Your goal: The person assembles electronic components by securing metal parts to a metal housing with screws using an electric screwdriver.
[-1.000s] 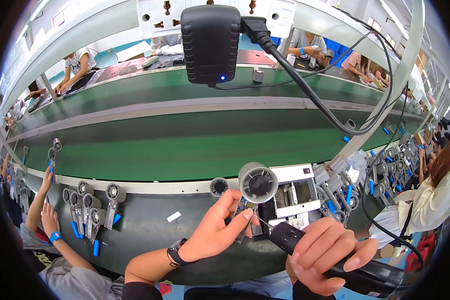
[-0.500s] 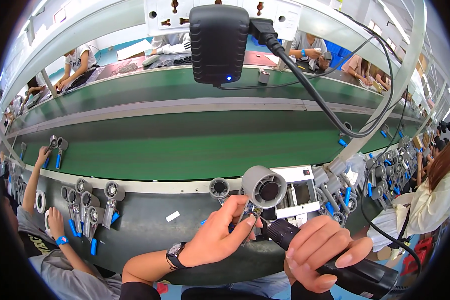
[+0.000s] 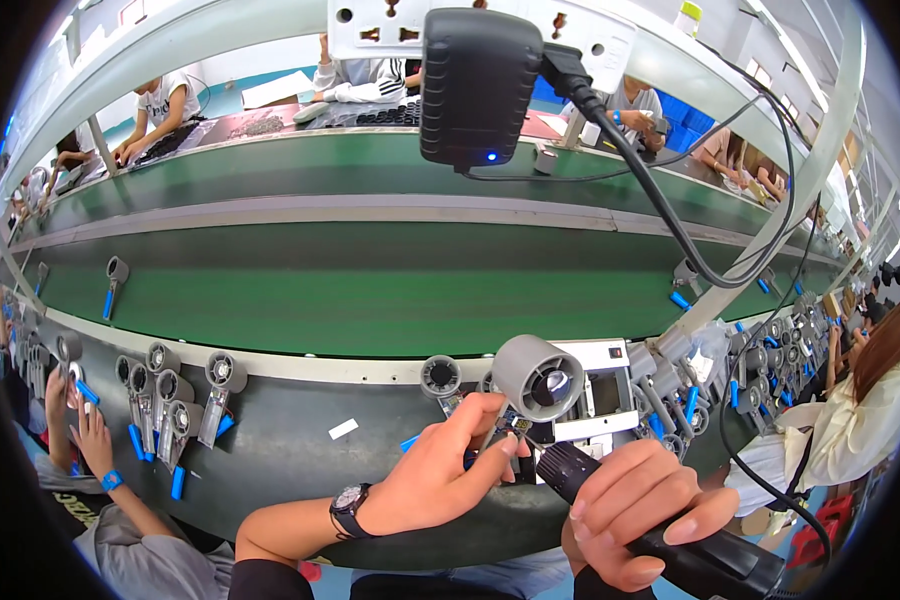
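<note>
My left hand pinches the base of a grey cylindrical fan-like part with a round open front, holding it just above the workbench edge. A black watch sits on that wrist. My right hand is wrapped around a black electric screwdriver, whose tip points up-left at the underside of the grey part, close to my left fingertips. A second grey round part stands just left of the held one.
A green conveyor belt runs across behind the bench. Several grey parts with blue handles lie at the left, more at the right. A black power adapter hangs overhead with its cable. Other people work at left, right and beyond.
The grey part and my left hand have shifted slightly right and up. My right hand has brought the screwdriver tip closer under it. A blue-handled part has moved along the belt at left.
</note>
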